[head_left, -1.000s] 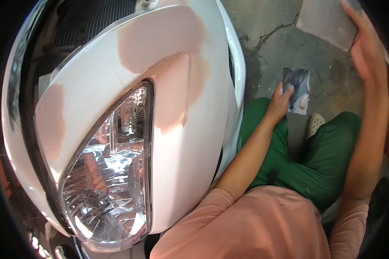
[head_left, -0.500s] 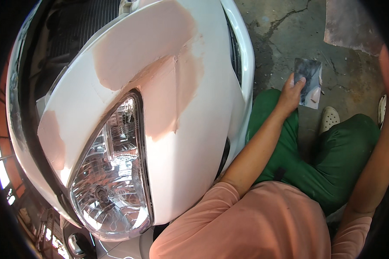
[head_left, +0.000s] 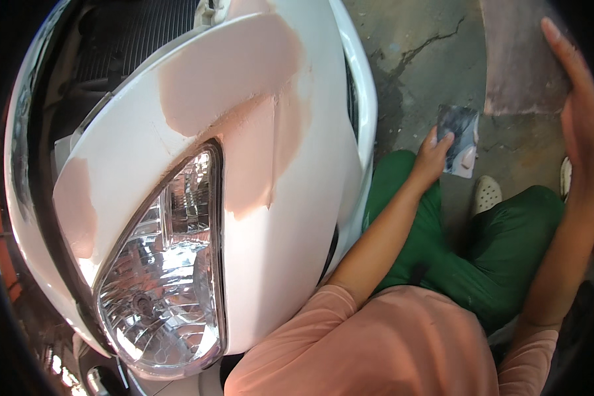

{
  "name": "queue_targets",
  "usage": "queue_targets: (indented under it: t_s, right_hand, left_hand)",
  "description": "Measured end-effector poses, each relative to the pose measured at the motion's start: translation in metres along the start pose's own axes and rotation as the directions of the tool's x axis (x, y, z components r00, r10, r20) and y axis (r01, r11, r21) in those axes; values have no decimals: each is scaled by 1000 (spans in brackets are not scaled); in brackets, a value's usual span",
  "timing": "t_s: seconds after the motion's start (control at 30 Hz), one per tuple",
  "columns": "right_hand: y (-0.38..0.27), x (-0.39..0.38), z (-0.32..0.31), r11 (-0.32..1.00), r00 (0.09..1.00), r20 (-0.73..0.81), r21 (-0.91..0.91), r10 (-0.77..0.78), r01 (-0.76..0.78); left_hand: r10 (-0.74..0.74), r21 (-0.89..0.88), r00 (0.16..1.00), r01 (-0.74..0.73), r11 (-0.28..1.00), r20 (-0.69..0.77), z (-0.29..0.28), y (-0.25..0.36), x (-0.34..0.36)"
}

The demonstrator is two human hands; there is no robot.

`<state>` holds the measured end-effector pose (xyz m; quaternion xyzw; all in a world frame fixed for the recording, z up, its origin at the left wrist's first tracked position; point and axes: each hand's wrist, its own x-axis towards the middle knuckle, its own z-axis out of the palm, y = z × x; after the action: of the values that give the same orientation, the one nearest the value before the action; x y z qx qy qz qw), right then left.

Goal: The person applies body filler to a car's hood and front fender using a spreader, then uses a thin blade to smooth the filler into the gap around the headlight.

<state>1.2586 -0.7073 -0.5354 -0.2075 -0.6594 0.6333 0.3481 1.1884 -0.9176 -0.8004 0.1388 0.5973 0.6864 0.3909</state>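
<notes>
My left hand (head_left: 431, 157) grips a thin grey rectangular plate (head_left: 458, 125), thumb on top, out in front of my knee. A dab of pale pink filler paste (head_left: 468, 158) lies on the plate's lower right corner. Toward the right rim my right hand (head_left: 582, 109) is raised with a finger stretched out straight; nothing shows in it, though the rim cuts off part. To my left is the white car front (head_left: 277, 277), with dried pinkish filler (head_left: 244, 72) spread above and beside the clear headlight (head_left: 162, 290). Neither hand touches the car.
A large brownish flat sheet (head_left: 518, 59) lies on the cracked concrete floor (head_left: 409, 79) ahead. Below the plate is my pale clog (head_left: 487, 195). A dark grille (head_left: 138, 46) sits at the car's far left, and its body edge runs close beside my left arm.
My right hand has come further into view, rising with its finger extended. The view has shifted slightly; my left hand still holds the plate.
</notes>
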Motion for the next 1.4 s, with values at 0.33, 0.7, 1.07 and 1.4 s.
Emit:
queue_targets:
  t_s: [0.33,0.7,1.07,1.4]
  right_hand:
    - [-89,-49,-10,977,982,-95,-153,-163,147]
    - [-2,-89,-85,580,969,248,789,0,-202]
    - [81,-7,-85,746,884,250,475,394,-467]
    - [70,25,-53,979,902,384,35,-199,201]
  left_hand:
    - [-28,-247,999,23,969,-17,22,41,-21]
    - [60,-402,987,-117,908,-152,34,86,-33]
    - [100,-463,895,-317,828,-435,80,149,-27]
    - [-142,-595,796,-307,743,-588,125,186,-5]
